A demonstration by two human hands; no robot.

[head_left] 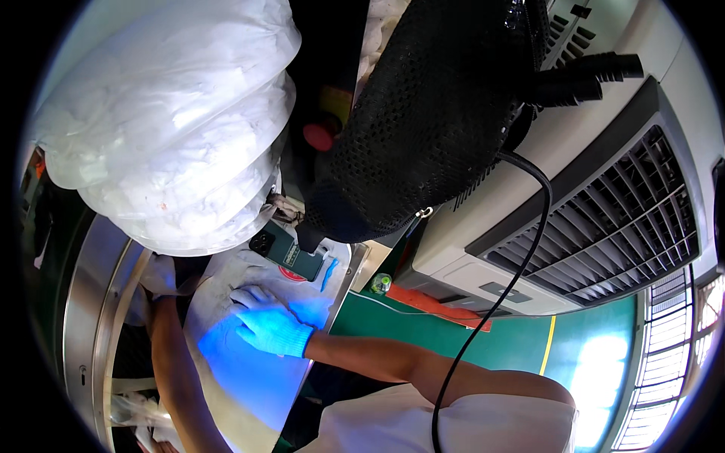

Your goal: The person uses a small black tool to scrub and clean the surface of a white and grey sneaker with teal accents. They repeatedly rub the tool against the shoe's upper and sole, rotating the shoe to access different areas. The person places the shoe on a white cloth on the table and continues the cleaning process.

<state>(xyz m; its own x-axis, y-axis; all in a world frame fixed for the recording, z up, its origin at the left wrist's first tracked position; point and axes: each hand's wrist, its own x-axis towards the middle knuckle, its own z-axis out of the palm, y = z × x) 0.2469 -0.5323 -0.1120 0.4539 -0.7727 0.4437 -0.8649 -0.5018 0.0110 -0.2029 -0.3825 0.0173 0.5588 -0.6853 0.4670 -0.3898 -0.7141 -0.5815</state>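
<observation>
My right hand point(272, 325), in a pale knit glove lit blue, lies palm down on a pale work surface point(257, 385), its fingers stretched out and slightly apart. Nothing shows in its grasp. Just beyond its fingers the surface has a grey, rumpled cloth-like patch point(215, 291). My left hand point(165, 275), gloved in white, reaches to the left edge of the surface under a big white plastic bag point(174, 128); its fingers are hidden. A dark green phone point(294, 253) lies beyond my right hand, with a small blue strip point(329, 275) beside it.
The bulging bag hangs over the far left. A black perforated cover point(423, 128) juts in from above, beside a red knob point(321, 136). A black cable point(540, 226) loops down on the right, before a large white air cooler point(581, 219). Metal edging point(94, 302) runs along the left.
</observation>
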